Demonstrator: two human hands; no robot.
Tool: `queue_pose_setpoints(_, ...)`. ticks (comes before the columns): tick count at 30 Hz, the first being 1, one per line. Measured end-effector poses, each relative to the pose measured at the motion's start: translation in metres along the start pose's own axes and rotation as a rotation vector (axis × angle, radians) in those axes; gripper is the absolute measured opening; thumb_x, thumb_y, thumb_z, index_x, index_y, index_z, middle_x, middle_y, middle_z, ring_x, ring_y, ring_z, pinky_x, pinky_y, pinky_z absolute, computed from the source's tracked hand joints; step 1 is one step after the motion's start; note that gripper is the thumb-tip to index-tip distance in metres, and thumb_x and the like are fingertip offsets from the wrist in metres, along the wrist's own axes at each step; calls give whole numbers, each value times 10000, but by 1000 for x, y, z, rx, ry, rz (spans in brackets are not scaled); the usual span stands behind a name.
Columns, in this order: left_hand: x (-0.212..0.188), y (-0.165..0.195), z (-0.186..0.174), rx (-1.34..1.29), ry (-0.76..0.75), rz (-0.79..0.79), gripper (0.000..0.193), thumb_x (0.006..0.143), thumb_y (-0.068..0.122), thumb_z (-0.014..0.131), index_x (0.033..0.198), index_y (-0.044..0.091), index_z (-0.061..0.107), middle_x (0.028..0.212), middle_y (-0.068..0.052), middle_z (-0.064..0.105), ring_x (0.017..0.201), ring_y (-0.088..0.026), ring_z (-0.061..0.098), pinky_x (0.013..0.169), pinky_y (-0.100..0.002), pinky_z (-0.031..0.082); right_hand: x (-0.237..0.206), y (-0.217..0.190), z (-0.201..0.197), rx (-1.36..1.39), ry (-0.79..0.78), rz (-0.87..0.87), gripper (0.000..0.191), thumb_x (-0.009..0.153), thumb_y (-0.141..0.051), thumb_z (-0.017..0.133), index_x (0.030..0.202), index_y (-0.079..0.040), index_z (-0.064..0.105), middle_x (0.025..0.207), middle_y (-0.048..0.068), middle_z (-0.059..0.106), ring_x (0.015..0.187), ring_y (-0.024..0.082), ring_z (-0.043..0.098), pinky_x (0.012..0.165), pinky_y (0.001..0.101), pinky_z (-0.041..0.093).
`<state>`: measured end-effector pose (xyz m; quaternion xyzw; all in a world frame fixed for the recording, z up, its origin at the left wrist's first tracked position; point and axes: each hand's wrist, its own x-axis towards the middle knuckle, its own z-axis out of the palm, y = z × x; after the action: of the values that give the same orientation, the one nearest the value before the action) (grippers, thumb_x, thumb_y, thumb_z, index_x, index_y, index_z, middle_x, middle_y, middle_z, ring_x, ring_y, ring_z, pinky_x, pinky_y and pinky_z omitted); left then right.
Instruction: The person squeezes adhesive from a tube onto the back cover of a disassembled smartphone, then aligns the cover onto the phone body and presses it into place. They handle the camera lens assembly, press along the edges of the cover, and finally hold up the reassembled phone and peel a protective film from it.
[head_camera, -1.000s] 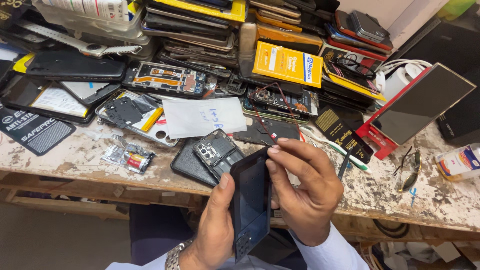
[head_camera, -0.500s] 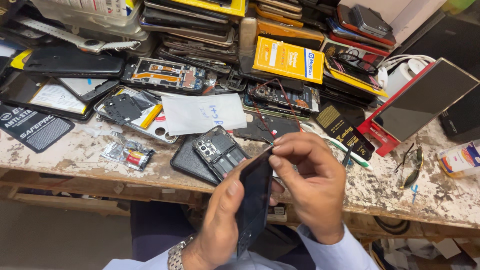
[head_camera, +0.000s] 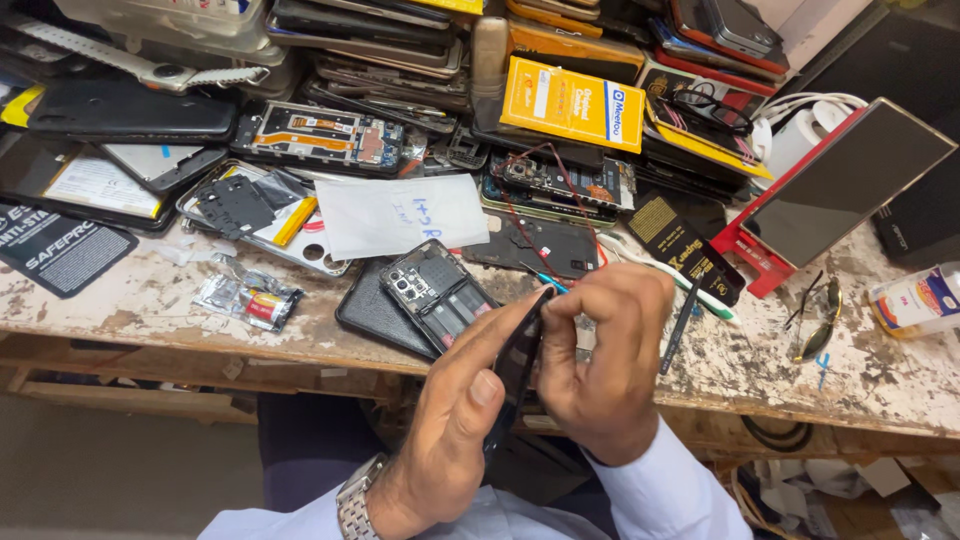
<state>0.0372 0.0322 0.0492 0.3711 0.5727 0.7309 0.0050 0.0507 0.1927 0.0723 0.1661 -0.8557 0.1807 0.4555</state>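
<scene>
Both my hands hold one black phone (head_camera: 512, 372) edge-on above my lap, just in front of the workbench edge. My left hand (head_camera: 450, 425) wraps it from below with the thumb against its face. My right hand (head_camera: 600, 365) pinches its upper edge with thumb and fingertips. A metal watch (head_camera: 357, 505) is on my left wrist. Just beyond the hands, an opened phone (head_camera: 437, 293) with its insides showing lies on a black case (head_camera: 372, 312).
The worn white workbench (head_camera: 130, 305) is crowded with stacked phones, circuit boards and yellow boxes (head_camera: 572, 102). A white paper (head_camera: 400, 213), a small plastic packet (head_camera: 247, 299), a propped tablet on a red stand (head_camera: 845, 182), tweezers (head_camera: 815, 325) and a bottle (head_camera: 918, 298) lie around.
The phone has turned from facing me to edge-on. My right hand has moved over its upper edge and pinches it.
</scene>
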Motion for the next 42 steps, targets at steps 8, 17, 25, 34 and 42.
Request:
queue_pose_setpoints(8,-1,-6,1,5,12,0,763,1122,540,282,1500,-93,480,1489,-248,590,1448,-351,555,1252,-416,366,-10,8,12,47,99,-103,269,944,75,732,1093,-59,553,1059,92,621,1010,268,607,928,390,491)
queue_pose_setpoints(17,-1,-7,3,-209,58,-110,748,1100,528,320,1493,-93,457,1473,-256,549,1358,-352,563,1141,-422,439,-8,3,14,250,136,119,227,908,43,794,1069,-48,662,1063,83,639,1007,230,622,865,312,518)
queue_pose_setpoints(25,2,-2,2,-81,57,-30,775,1107,543,301,1506,-101,465,1515,-259,555,1456,-346,537,1237,-409,375,-2,5,5,168,76,35,218,895,12,805,1060,-58,681,1068,60,648,1030,221,636,900,339,518)
queue_pose_setpoints(34,2,-2,0,-145,56,-80,788,1071,550,324,1507,-94,445,1462,-260,554,1331,-346,579,1121,-406,451,0,5,2,291,14,111,241,896,21,805,1080,-46,664,1100,80,657,1034,223,663,916,338,559)
queue_pose_setpoints(42,1,-3,0,-87,61,-15,776,1108,534,311,1523,-108,442,1527,-262,547,1473,-342,521,1258,-406,353,3,4,-3,161,14,14,296,880,4,827,1128,-64,682,1128,70,669,1057,239,677,927,357,545)
